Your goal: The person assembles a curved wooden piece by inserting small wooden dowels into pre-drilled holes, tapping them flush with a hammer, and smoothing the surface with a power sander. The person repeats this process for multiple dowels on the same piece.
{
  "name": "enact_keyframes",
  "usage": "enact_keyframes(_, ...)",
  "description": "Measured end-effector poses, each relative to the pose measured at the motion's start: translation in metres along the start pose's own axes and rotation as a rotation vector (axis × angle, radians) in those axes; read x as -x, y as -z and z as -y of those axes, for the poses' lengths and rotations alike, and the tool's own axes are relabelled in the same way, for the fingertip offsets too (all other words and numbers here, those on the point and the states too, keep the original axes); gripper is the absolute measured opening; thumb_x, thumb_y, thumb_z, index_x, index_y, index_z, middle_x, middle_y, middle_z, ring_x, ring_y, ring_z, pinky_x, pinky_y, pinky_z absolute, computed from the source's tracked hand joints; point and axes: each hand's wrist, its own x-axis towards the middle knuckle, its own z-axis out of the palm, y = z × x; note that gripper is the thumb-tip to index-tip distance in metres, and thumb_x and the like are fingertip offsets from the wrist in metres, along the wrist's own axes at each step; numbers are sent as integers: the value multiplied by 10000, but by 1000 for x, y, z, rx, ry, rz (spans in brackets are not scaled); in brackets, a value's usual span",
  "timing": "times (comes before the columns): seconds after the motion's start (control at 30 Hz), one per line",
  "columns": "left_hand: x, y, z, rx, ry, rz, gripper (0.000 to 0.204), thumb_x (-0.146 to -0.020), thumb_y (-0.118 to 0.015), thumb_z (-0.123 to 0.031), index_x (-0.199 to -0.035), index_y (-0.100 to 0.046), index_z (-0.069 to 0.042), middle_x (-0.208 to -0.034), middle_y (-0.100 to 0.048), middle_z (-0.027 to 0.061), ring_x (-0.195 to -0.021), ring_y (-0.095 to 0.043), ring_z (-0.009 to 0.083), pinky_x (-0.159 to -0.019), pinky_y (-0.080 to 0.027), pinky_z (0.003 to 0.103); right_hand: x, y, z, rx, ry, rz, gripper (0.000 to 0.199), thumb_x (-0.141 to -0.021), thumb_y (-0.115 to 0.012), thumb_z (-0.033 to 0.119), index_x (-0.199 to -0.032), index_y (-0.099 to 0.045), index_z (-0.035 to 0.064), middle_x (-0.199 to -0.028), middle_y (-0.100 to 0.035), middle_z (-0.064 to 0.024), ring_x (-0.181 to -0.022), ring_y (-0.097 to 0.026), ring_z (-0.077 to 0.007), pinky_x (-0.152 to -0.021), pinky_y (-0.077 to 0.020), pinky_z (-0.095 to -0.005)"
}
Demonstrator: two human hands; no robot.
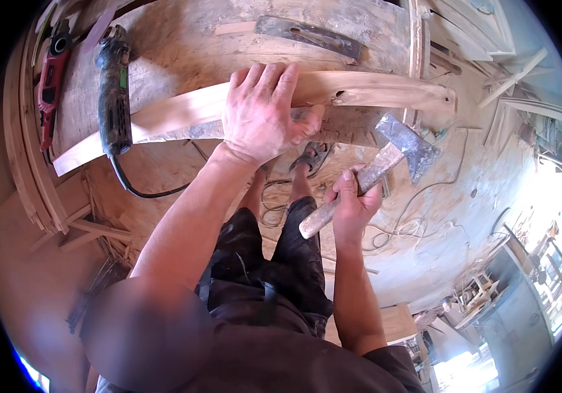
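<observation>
At the workbench's [189,39] near edge, the left hand [258,118] is clasping a curved board [320,86], while the right hand [354,206], farther right, is gripping a hatchet [385,159] by its handle.

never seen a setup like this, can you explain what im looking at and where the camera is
There is no machine here: these are a person's own bare hands. The single picture comes from a fisheye camera on their head, looking down, so straight edges bend near the rim. The left hand holds a curved board; the right hand grips a hatchet by its handle. On the bench lie a red tool, a grinder and a dark slotted block.
</observation>
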Motion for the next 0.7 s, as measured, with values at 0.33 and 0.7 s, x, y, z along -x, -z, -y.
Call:
enact_keyframes(0.33, -2, 0, -3, -38, -19, 40, 559, -727, -778, -365, -1156, -640, -34, -1050, -676, 101, -946, -642, 299, -829, -475, 433, 16, -10, -57, 343, 200, 5, 136, -995, -634, 36, -1105, -555, 23, -794, -619, -33, -574, -550, -95, -537, -467, -272)
enact_keyframes(0.7, -2, 0, 0, -58, -24, 50, 568, -728, -799, -356, -1166, -635, -32, -1061, -677, 100, -955, -643, 301, -825, -474, 434, 2, -26, -54, 643, 318, 57, 167, -932, -665, 101, -1033, -581, -3, -806, -669, -201, -768, -596, -443, -691, -448, -497)
